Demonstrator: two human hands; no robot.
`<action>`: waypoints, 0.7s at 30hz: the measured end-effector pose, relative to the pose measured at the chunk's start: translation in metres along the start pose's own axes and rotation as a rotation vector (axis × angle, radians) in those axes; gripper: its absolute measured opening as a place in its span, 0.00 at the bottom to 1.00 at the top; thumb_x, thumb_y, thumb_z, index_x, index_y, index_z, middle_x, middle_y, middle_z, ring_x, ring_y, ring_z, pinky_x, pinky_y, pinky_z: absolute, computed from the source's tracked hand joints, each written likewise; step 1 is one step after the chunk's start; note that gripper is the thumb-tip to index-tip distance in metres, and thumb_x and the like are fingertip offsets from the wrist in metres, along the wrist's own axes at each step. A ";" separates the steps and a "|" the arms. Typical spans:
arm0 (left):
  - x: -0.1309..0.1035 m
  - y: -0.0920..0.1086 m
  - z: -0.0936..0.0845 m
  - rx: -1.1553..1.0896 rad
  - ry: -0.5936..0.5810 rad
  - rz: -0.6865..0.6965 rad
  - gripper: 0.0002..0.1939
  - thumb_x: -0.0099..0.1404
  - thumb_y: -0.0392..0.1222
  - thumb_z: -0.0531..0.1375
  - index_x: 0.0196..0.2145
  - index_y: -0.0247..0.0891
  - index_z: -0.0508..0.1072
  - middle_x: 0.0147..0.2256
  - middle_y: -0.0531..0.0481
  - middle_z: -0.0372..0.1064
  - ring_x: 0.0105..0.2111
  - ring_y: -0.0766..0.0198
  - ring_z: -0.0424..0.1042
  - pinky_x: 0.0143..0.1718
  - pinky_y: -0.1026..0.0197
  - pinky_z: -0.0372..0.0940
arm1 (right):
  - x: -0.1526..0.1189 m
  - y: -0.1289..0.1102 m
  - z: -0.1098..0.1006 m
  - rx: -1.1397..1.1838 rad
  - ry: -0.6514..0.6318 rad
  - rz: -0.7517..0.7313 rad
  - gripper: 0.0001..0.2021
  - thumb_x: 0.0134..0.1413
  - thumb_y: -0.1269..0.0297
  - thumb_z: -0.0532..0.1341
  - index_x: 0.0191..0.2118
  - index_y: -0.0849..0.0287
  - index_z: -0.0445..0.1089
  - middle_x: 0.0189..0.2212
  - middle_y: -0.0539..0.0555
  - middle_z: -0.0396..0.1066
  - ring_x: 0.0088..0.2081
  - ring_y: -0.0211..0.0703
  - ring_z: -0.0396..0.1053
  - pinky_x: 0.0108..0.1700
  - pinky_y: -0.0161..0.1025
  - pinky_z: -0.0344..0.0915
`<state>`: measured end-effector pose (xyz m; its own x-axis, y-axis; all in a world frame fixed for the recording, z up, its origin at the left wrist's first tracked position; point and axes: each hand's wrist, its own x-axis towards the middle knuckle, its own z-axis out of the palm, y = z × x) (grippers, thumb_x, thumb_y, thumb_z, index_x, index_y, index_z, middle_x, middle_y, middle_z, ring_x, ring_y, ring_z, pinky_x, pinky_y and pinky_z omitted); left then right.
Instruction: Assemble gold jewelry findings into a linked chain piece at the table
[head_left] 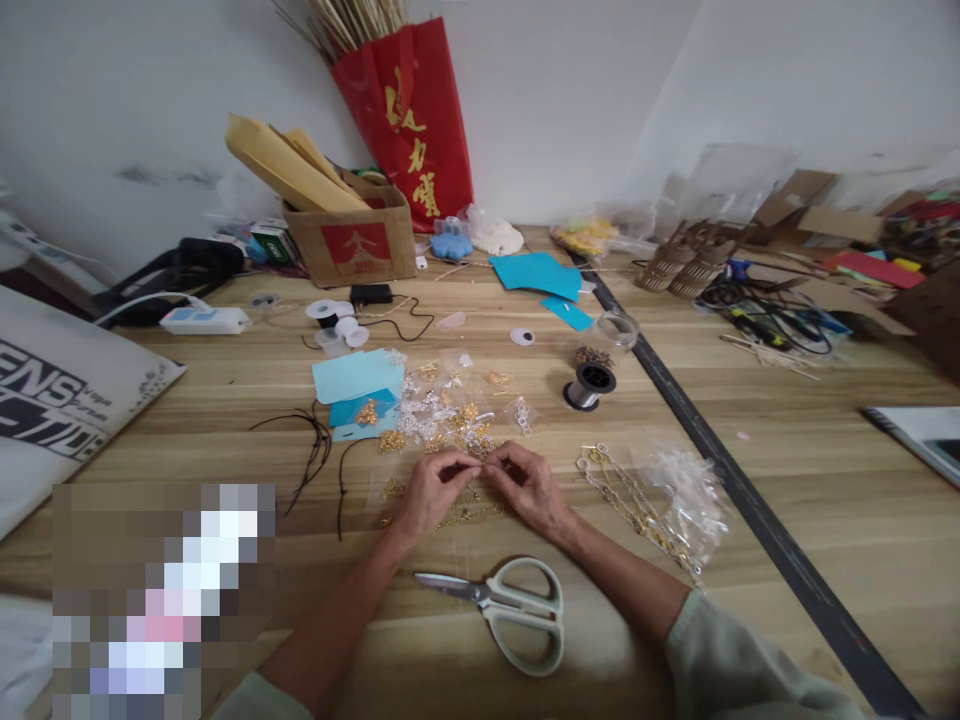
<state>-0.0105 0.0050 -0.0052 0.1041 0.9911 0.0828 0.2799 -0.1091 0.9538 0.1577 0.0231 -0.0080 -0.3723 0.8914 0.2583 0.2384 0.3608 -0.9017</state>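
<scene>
My left hand (437,492) and my right hand (531,492) meet at the fingertips over the table, each closed in a pinch. What lies between the fingers is too small to make out. Just below them, a thin gold chain (471,517) rests on the wood. Beyond my fingertips spreads a pile of gold and silver jewelry findings (435,415), partly in small clear bags. Scissors with pale handles (525,612) lie nearer to me, their blades pointing left. To the right of my right hand are gold and silver chains (630,508) beside crumpled clear plastic bags (686,500).
A wire spool (590,387) stands right of the pile. Black cords (309,460) and blue card sheets (352,378) lie to the left. A cardboard box (352,245) and a red bag (420,120) stand at the wall. A dark strip (697,430) crosses the tabletop.
</scene>
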 end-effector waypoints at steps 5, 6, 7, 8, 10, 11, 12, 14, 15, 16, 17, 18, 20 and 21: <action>0.000 -0.001 0.000 0.005 -0.004 0.013 0.05 0.57 0.37 0.60 0.30 0.35 0.76 0.29 0.48 0.73 0.30 0.63 0.70 0.32 0.64 0.64 | 0.000 0.000 0.000 -0.002 -0.003 0.012 0.07 0.54 0.64 0.58 0.31 0.62 0.68 0.24 0.50 0.66 0.24 0.34 0.61 0.25 0.31 0.57; 0.000 -0.001 0.000 0.005 -0.003 0.016 0.05 0.57 0.37 0.60 0.31 0.35 0.76 0.29 0.48 0.73 0.30 0.63 0.71 0.32 0.64 0.64 | 0.000 0.000 0.000 -0.007 -0.002 0.009 0.07 0.54 0.63 0.58 0.31 0.62 0.69 0.24 0.50 0.66 0.24 0.34 0.61 0.25 0.31 0.57; 0.000 -0.001 0.000 0.008 -0.002 0.020 0.05 0.57 0.37 0.60 0.31 0.36 0.76 0.29 0.48 0.73 0.30 0.63 0.71 0.32 0.64 0.64 | 0.000 0.000 0.000 -0.013 0.000 0.005 0.07 0.54 0.63 0.58 0.31 0.62 0.69 0.24 0.50 0.66 0.24 0.34 0.61 0.25 0.31 0.58; 0.000 0.000 0.000 0.013 0.000 0.023 0.05 0.57 0.37 0.60 0.31 0.36 0.76 0.29 0.48 0.73 0.30 0.63 0.71 0.32 0.64 0.64 | 0.000 0.000 0.000 -0.016 0.000 0.003 0.08 0.54 0.63 0.58 0.31 0.62 0.69 0.24 0.50 0.66 0.24 0.34 0.61 0.25 0.31 0.58; -0.001 0.001 0.000 0.027 0.000 0.030 0.05 0.57 0.37 0.60 0.30 0.36 0.76 0.29 0.48 0.73 0.30 0.63 0.71 0.33 0.64 0.64 | 0.000 0.000 0.000 -0.016 0.000 0.006 0.07 0.54 0.63 0.58 0.31 0.61 0.68 0.24 0.50 0.66 0.24 0.34 0.61 0.25 0.31 0.58; -0.001 0.002 0.000 0.034 -0.002 0.032 0.05 0.57 0.37 0.59 0.30 0.36 0.76 0.29 0.48 0.73 0.30 0.63 0.71 0.33 0.64 0.64 | 0.000 0.001 0.000 -0.014 -0.002 0.008 0.07 0.54 0.63 0.58 0.31 0.61 0.68 0.24 0.50 0.66 0.24 0.34 0.61 0.25 0.31 0.58; -0.001 0.003 0.000 0.038 -0.005 0.034 0.05 0.57 0.37 0.59 0.30 0.36 0.76 0.29 0.48 0.73 0.30 0.62 0.71 0.33 0.64 0.63 | 0.000 0.001 0.000 -0.011 -0.002 0.010 0.07 0.54 0.63 0.58 0.31 0.61 0.68 0.24 0.50 0.66 0.24 0.34 0.61 0.25 0.31 0.58; -0.001 0.004 0.000 0.043 -0.007 0.039 0.06 0.58 0.37 0.59 0.30 0.36 0.76 0.29 0.47 0.73 0.31 0.62 0.71 0.33 0.63 0.63 | 0.000 0.002 0.001 -0.008 -0.001 0.011 0.07 0.54 0.63 0.58 0.32 0.61 0.69 0.24 0.51 0.66 0.24 0.35 0.62 0.25 0.31 0.58; -0.001 0.004 0.000 0.045 -0.008 0.043 0.06 0.58 0.37 0.59 0.30 0.36 0.77 0.29 0.47 0.73 0.31 0.62 0.70 0.33 0.63 0.63 | 0.000 0.002 0.001 -0.006 -0.001 0.012 0.07 0.54 0.63 0.58 0.32 0.61 0.69 0.24 0.51 0.66 0.25 0.35 0.62 0.26 0.31 0.59; -0.001 0.004 0.000 0.046 -0.005 0.046 0.06 0.57 0.37 0.59 0.30 0.37 0.77 0.29 0.47 0.73 0.31 0.62 0.70 0.33 0.63 0.63 | 0.000 0.002 0.001 -0.005 -0.001 0.013 0.07 0.54 0.63 0.58 0.32 0.61 0.69 0.25 0.51 0.66 0.25 0.35 0.62 0.26 0.31 0.59; -0.001 0.004 0.000 0.047 -0.004 0.051 0.06 0.57 0.38 0.59 0.30 0.37 0.77 0.29 0.47 0.73 0.31 0.62 0.70 0.33 0.63 0.63 | 0.000 0.002 0.001 -0.005 -0.003 0.014 0.07 0.54 0.63 0.58 0.32 0.61 0.69 0.25 0.51 0.67 0.25 0.35 0.62 0.26 0.32 0.59; -0.001 0.004 0.000 0.047 -0.003 0.057 0.06 0.57 0.38 0.59 0.30 0.37 0.77 0.29 0.47 0.73 0.30 0.62 0.70 0.33 0.63 0.63 | 0.000 0.001 0.001 -0.006 -0.004 0.016 0.07 0.54 0.63 0.58 0.32 0.61 0.69 0.25 0.51 0.67 0.25 0.35 0.62 0.26 0.32 0.59; -0.001 0.003 0.000 0.044 -0.005 0.067 0.06 0.57 0.38 0.59 0.29 0.37 0.77 0.28 0.47 0.73 0.30 0.62 0.70 0.33 0.63 0.63 | 0.000 0.001 0.000 -0.006 -0.010 0.018 0.07 0.54 0.63 0.58 0.32 0.61 0.69 0.25 0.51 0.67 0.25 0.35 0.62 0.26 0.31 0.59; -0.001 0.003 0.000 0.042 -0.007 0.068 0.06 0.57 0.38 0.59 0.29 0.37 0.77 0.29 0.47 0.73 0.30 0.62 0.70 0.33 0.63 0.63 | 0.000 0.000 0.000 -0.006 -0.011 0.017 0.07 0.54 0.63 0.58 0.32 0.61 0.69 0.25 0.51 0.67 0.25 0.35 0.62 0.26 0.31 0.59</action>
<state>-0.0101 0.0042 -0.0026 0.1313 0.9807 0.1449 0.3113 -0.1796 0.9332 0.1574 0.0231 -0.0083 -0.3784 0.8942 0.2390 0.2497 0.3472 -0.9039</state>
